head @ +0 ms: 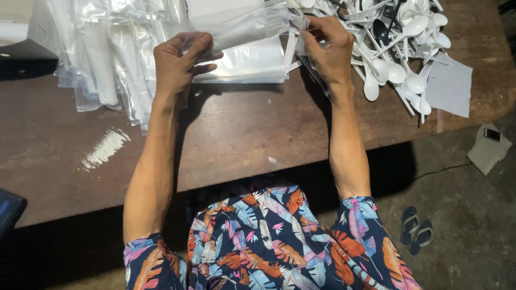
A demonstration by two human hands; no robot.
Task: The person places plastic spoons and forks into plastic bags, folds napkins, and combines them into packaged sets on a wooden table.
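Brown wooden table (236, 134): left hand (180, 62) and right hand (328, 45) each pinch an end of a clear plastic bag (250, 59), stretching it flat beside white plastic spoons (398, 59)

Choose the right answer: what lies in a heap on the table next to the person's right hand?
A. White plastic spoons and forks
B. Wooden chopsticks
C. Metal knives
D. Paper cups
A: the heap of white plastic spoons and forks lies on the brown table just beside the right hand.
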